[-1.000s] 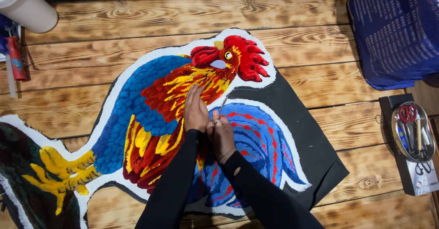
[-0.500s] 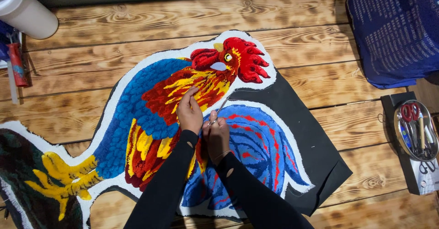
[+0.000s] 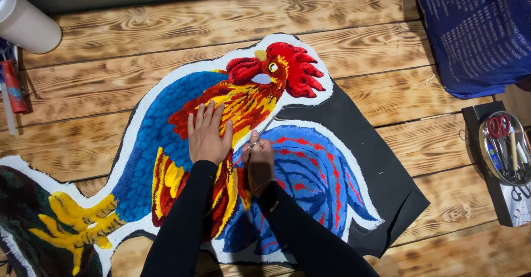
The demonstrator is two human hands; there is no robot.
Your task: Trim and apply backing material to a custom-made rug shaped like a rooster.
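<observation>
Trimming along the tufted rooster rug (image 3: 166, 144), laid flat on the plank surface (image 3: 138, 17) under both hands. Left hand (image 3: 207, 136) now spread wide, palm down on the red and yellow breast pile; half a second back, fingers arched up on their tips. Reads as pile being pinned flat beside the cut. Right hand (image 3: 259, 161) closed around small scissors (image 3: 261, 133), blades pointing up and away toward the head, much as before. Just right of the fingers: a second blue tufted panel (image 3: 310, 177) with red streaks, white-edged, on black backing cloth (image 3: 381, 166). Pile thick, looped, nubby; outline wavy, comb jagged. Far left of the fingers: white tube (image 3: 25, 20), red stick (image 3: 14, 86). Far right: tray of tools with red-handled scissors (image 3: 500, 126), folded dark blue fabric (image 3: 478, 34). Surface of scorched, strongly grained wood.
</observation>
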